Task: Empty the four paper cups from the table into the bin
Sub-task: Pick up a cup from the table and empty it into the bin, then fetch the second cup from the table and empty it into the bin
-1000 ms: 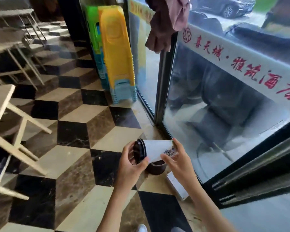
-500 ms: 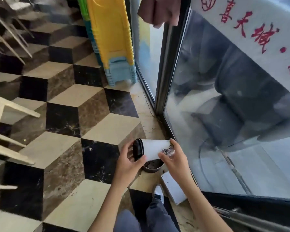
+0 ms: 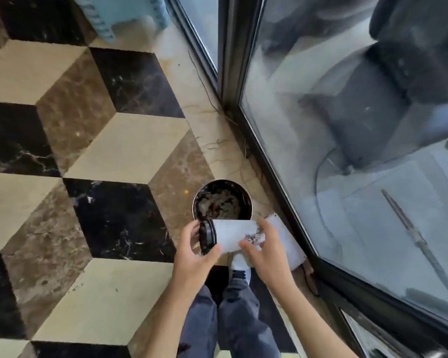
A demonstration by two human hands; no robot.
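A white paper cup (image 3: pixel 234 235) with a black lid (image 3: pixel 207 236) lies sideways in both my hands, lid end to the left. My left hand (image 3: pixel 195 253) grips the lid. My right hand (image 3: pixel 265 248) holds the cup's base end, which bears a dark print. Just beyond the cup, a small round bin (image 3: pixel 221 200) with a metal rim stands on the floor, holding dark waste. The cup hovers at the bin's near edge.
A glass wall with a dark frame (image 3: pixel 277 161) runs along the right. A white flat object (image 3: pixel 289 242) lies on the floor beside the bin. Blue plastic stools (image 3: pixel 130 16) stand at the top. My legs and a shoe (image 3: pixel 239 270) are below.
The view has tilted down and come closer to the bin, which now shows its open top. Both hands still hold the cup sideways in the same grip.
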